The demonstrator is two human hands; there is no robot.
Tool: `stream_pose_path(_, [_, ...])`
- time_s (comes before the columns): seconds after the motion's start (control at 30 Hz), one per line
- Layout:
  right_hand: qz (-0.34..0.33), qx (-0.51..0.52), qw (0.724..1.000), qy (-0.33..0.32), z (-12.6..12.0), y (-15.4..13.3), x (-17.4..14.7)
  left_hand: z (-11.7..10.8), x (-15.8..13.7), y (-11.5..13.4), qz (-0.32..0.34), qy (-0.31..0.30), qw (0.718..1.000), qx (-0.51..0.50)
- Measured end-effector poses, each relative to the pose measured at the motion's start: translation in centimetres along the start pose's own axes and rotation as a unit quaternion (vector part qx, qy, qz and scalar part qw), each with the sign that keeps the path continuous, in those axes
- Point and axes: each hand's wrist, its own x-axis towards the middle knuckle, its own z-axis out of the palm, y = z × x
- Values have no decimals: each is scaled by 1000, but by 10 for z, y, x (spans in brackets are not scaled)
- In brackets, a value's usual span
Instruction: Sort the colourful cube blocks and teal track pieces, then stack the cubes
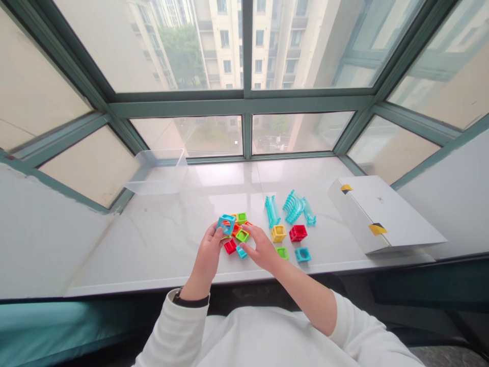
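Note:
My left hand (212, 246) grips a blue cube block (226, 224) with round openings, held up over a small pile of coloured blocks. My right hand (261, 248) reaches over the pile's right side, thumb and fingers apart, with nothing seen between them. In the pile lie a green block (242, 235), a red block (229, 246), a light blue block (241, 252) and another green block (242, 217), plus orange pieces partly hidden. Right of my right hand stand a yellow cube block (278, 233), a red cube block (298, 233), a blue block (303, 255) and a green block (282, 253).
Clear teal track pieces (294, 207) lie behind the separate blocks, beside a straight teal piece (272, 211). A white box (385, 211) with yellow-black tabs sits at right. At back left is a transparent bin (160, 173). Windows enclose the white marble sill (160, 260).

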Motion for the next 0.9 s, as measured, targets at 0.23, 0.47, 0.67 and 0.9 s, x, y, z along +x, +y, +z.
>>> stream_pose_path(0.23, [54,229,971,34,-36,-27,1,23,-10,-2,-6,-73,997,9])
stream_pose_path(0.47, [112,269,953,77,-54,-24,-19,47,-23,3,-27,-115,993,-13])
stream_pose_path(0.67, [129,284,948,57,-63,-19,-30,59,-26,6,-22,-107,994,-7])
stream_pose_path(0.9, [138,320,936,55,-62,-13,-34,64,-25,7,5,-109,994,18])
